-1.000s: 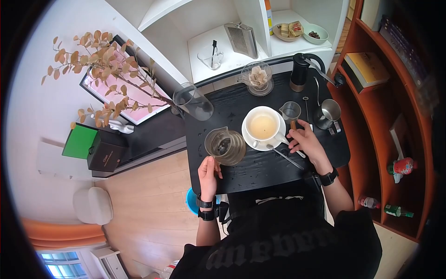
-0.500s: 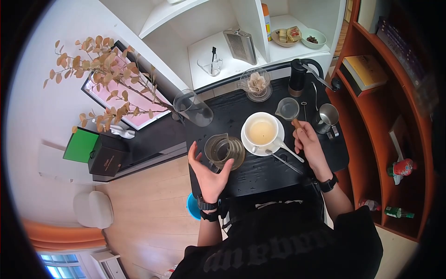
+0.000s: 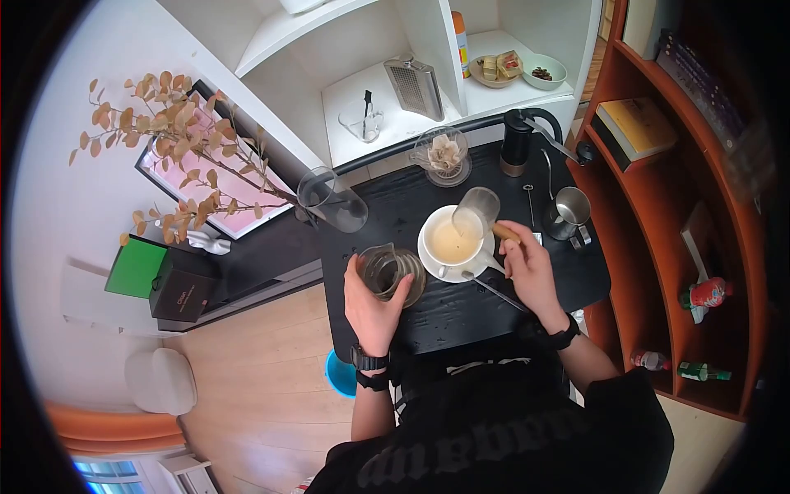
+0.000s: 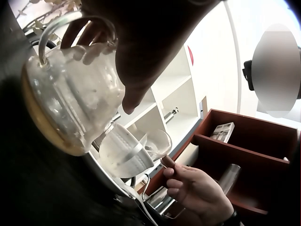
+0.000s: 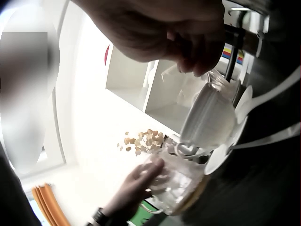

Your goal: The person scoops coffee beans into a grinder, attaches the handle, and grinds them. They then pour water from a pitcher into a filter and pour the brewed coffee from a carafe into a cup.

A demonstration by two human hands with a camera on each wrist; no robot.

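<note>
My left hand grips the wide glass jug near its top, thumb on one side and fingers round the other. A loop handle and dark liquid low in the jug show in the left wrist view. My right hand holds a small glass pitcher by its wooden handle. The pitcher is tilted and overlaps the far rim of a white cup in the head view. Pale beige liquid fills the cup, which stands on a saucer with a white spoon and a metal spoon.
At the back of the black table stand a glass dripper with a paper filter and a black hand grinder. A frother and a metal pitcher are at the right. A glass vase with a dry branch leans at the left.
My left hand opened wide, then closed round the jug. My right hand took the small pitcher by its handle, lifted it and brought it left over the cup.
</note>
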